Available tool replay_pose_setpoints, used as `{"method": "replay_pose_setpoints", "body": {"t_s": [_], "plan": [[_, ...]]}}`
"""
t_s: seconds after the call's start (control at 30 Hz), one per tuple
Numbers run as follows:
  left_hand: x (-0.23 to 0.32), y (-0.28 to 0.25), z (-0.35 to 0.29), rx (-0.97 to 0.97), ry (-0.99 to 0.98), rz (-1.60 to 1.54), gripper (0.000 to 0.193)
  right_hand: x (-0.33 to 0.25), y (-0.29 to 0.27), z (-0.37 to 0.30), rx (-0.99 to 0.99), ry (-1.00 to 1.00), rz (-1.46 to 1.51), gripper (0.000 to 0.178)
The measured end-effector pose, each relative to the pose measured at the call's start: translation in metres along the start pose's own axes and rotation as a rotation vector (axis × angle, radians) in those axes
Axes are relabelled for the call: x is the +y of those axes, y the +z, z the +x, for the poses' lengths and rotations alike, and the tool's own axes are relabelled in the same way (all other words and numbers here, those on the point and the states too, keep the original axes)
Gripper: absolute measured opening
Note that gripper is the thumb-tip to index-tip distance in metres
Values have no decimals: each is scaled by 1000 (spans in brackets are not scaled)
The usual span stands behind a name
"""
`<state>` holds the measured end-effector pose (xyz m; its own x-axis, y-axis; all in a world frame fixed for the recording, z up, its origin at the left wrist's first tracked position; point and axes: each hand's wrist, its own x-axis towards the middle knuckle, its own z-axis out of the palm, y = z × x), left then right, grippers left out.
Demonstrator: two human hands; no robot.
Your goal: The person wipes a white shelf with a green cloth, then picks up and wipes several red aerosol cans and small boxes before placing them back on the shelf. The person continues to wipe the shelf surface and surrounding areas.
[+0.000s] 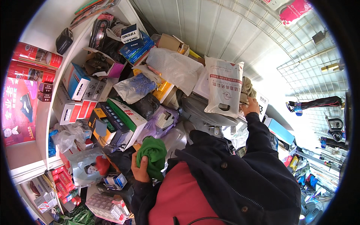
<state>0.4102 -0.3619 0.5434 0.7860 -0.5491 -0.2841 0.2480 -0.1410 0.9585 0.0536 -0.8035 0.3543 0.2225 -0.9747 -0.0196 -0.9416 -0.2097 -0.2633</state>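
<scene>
My left hand [140,168] holds a bunched green cloth [153,154] close to my body, the thumb pressed over its front. Out to the right, my right hand [252,107] is closed on a crumpled khaki cloth [246,90], its fingertips partly hidden in the folds. Right beside that cloth stands a white plastic bag [225,84] with a cut-out handle at its lower end. Behind and below the bag is a dark grey rounded surface [197,108], partly covered.
A heap of boxes and bags lies ahead, with a bubble-wrap sheet [170,65], a purple bag [159,122] and a green-and-white box [129,122]. White shelving [56,108] stands at the left. A wire grid [296,56] with hanging goods covers the right wall.
</scene>
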Motion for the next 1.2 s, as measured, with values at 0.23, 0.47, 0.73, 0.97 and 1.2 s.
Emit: {"method": "replay_pose_setpoints", "body": {"t_s": [0.23,0.47,0.73,0.97,1.2], "plan": [[-3,14,13,-84,-41,21,38,21,-30,30,292,175,686,32],[-14,6,10,-114,9,-29,46,-9,-119,75,576,295,1576,50],[-23,-26,-6,-9,39,-197,60,-96,-156,84,-269,-438,1880,45],[-22,-50,-45,163,96,-260,37,-280,-141,-9,-476,-286,1769,66],[-24,-78,-89,425,225,-580,45,-412,-155,-104,-1349,-879,1153,89]]}}
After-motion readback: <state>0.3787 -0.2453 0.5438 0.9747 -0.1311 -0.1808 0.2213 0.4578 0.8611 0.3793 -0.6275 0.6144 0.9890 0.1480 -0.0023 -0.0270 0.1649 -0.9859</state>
